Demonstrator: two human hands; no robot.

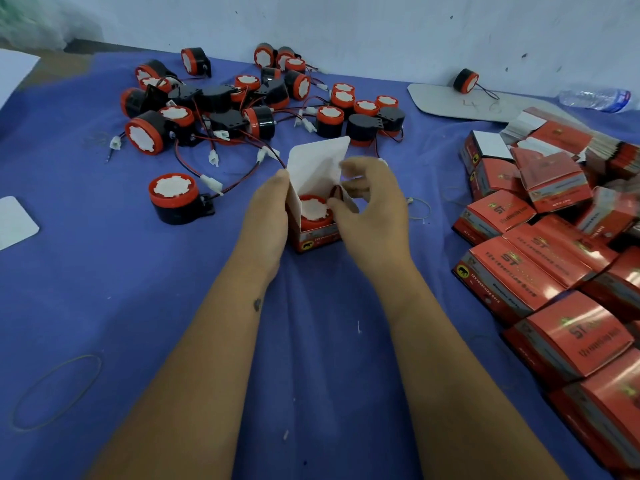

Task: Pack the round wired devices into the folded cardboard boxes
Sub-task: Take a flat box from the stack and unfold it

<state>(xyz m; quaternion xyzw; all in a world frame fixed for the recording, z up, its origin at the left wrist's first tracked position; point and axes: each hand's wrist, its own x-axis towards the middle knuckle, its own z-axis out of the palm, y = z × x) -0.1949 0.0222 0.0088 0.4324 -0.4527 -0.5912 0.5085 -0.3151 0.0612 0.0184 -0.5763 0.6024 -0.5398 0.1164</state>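
Observation:
An open red cardboard box (313, 239) stands on the blue cloth at the centre, its white lid flap (317, 164) raised. Inside it sits a round device (314, 211) with a red rim and a white face. My left hand (266, 216) holds the box's left side, thumb against the flap. My right hand (372, 206) is over the box's right side, its fingers curled and pinching the device's red wire at the box opening. A loose round device (173, 197) with a wire and white plug lies to the left.
Several more round wired devices (242, 98) are heaped at the back. Stacks of red boxes (554, 271) fill the right side. A plastic bottle (595, 98) and a grey board (460, 103) lie at the back right. A rubber band (57, 389) lies near left.

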